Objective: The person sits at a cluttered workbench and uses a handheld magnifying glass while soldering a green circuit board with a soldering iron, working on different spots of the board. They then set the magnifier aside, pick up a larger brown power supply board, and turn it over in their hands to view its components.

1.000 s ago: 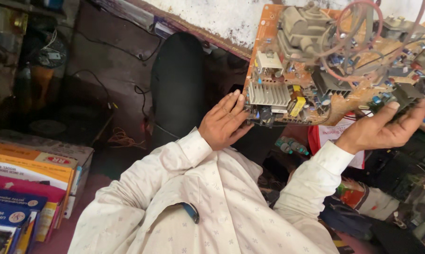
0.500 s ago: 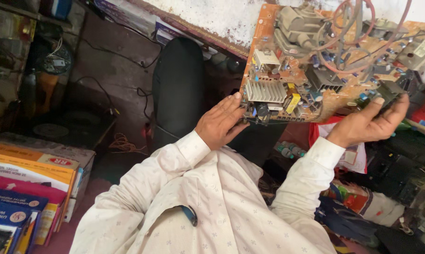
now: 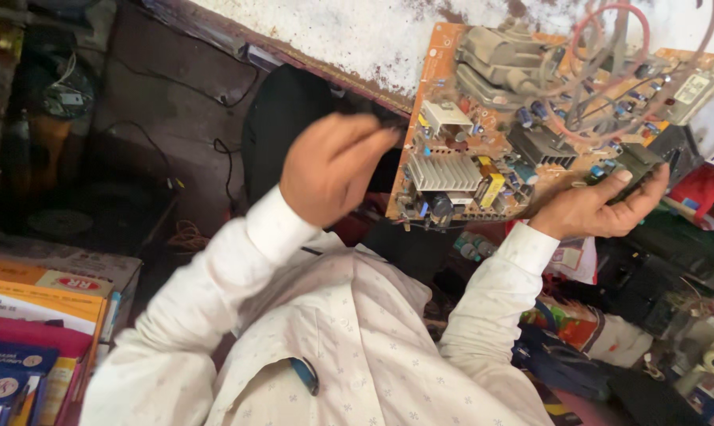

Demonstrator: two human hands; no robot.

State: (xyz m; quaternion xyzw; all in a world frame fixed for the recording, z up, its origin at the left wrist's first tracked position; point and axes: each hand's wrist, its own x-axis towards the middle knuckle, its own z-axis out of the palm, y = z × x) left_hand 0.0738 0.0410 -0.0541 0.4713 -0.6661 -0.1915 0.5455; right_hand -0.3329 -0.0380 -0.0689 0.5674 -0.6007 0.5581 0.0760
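The board's (image 3: 530, 134) far right end is cut off by the frame, and red wires (image 3: 609, 47) loop over parts of it. Its long axis runs left to right, component side facing up, tilted against the speckled bench (image 3: 357, 35). The right hand (image 3: 597, 207) cups the near edge from beneath, fingers curled round it. The left hand (image 3: 329, 170), blurred, hangs just off the left edge, fingers seemingly loose and holding nothing. Books (image 3: 33, 331) lie lower left.

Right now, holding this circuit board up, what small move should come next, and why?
Probably bring the left hand back to the circuit board's near edge: only the right hand supports it, at one corner, while the left is lifted clear and blurred.
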